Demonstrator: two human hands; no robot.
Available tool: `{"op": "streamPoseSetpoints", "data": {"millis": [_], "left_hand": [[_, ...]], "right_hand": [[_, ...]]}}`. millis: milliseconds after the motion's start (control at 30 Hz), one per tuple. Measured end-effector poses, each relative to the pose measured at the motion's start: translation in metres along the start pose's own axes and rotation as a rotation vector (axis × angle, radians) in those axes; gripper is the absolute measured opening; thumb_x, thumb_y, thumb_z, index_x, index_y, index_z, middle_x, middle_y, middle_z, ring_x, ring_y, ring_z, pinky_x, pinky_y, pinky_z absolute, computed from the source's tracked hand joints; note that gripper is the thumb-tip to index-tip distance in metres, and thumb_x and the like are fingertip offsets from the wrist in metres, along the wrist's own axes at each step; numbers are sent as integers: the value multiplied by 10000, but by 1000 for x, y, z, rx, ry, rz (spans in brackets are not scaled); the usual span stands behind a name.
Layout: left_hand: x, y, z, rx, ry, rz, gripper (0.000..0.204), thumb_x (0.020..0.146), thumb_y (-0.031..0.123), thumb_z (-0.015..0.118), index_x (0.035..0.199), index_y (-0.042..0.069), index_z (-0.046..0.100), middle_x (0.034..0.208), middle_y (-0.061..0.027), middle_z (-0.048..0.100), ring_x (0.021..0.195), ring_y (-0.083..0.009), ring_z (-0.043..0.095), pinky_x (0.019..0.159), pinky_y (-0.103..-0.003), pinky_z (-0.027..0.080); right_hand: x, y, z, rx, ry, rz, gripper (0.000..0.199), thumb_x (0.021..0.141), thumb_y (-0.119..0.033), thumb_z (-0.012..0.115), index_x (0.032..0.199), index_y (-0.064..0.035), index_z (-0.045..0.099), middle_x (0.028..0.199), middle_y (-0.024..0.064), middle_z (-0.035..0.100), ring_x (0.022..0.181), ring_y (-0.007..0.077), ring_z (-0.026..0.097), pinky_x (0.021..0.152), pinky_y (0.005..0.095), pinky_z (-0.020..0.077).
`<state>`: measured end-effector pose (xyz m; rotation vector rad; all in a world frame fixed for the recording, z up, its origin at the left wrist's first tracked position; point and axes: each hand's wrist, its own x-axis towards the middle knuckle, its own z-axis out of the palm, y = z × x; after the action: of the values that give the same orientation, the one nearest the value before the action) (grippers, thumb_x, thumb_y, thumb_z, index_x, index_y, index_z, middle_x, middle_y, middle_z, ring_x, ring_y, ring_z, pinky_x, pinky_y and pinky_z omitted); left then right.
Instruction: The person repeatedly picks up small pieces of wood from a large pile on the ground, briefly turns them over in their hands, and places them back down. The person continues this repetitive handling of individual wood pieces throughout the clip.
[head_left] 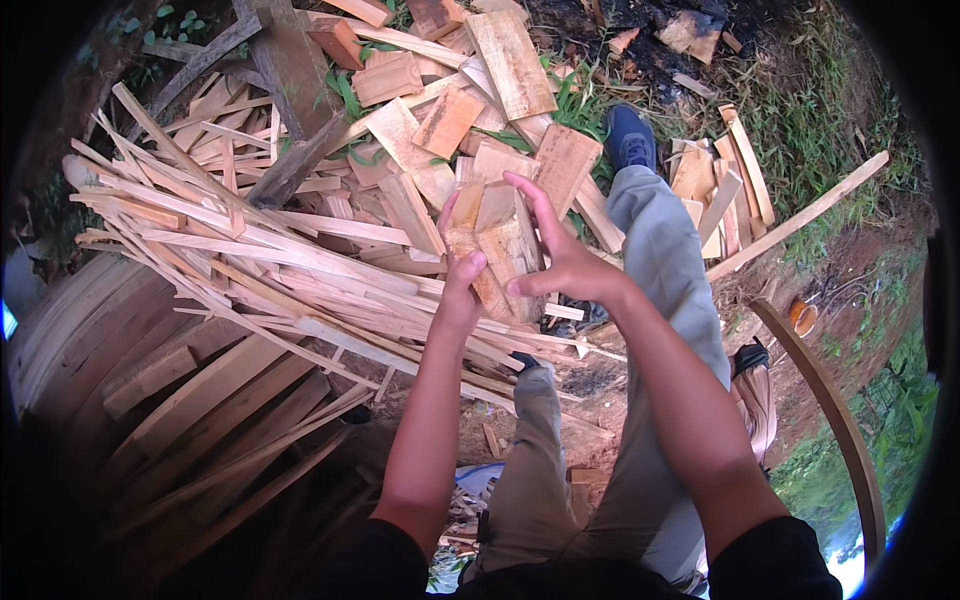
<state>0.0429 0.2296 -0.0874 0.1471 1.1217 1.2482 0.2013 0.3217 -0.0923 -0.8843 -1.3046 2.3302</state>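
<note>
Between my two hands is a small bundle of wood blocks (507, 255), pressed together and tilted. My left hand (462, 282) grips its left side, with the thumb on the near face. On the right side my right hand (572, 262) clasps it, the index finger reaching up along the far edge and the thumb on the front. How many blocks are in the bundle I cannot tell. Just beyond the hands lies a heap of loose wood offcuts (447, 122), several of them flat and squared.
Long thin wood strips (270, 255) lie in a pile to the left, above stacked boards (215, 390). A weathered wooden post (283, 65) stands at the far left. My shoe (630, 138) rests beside the heap. A long stick (800, 215) and more offcuts lie at right near grass.
</note>
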Motion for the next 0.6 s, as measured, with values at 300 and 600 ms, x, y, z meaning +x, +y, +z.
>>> {"op": "streamPoseSetpoints", "data": {"millis": [300,600], "left_hand": [[-4,-9,-13,23,-96,138,1022,830,363,736,1580,158,72,1490,-184,380,1306,-325,512,1075,-488,473],[-3,-20,-23,41,-62,176,976,851,374,721,1574,124,116,1494,-181,385,1307,-317,513,1088,-475,452]], "right_hand": [[4,-4,8,-60,-3,35,1329,621,-207,901,1604,-205,6,1547,205,248,1467,348,252,1194,502,218],[6,-14,6,-3,11,40,1346,614,-233,902,1600,-218,-14,1595,256,127,1526,394,93,1224,466,112]]}}
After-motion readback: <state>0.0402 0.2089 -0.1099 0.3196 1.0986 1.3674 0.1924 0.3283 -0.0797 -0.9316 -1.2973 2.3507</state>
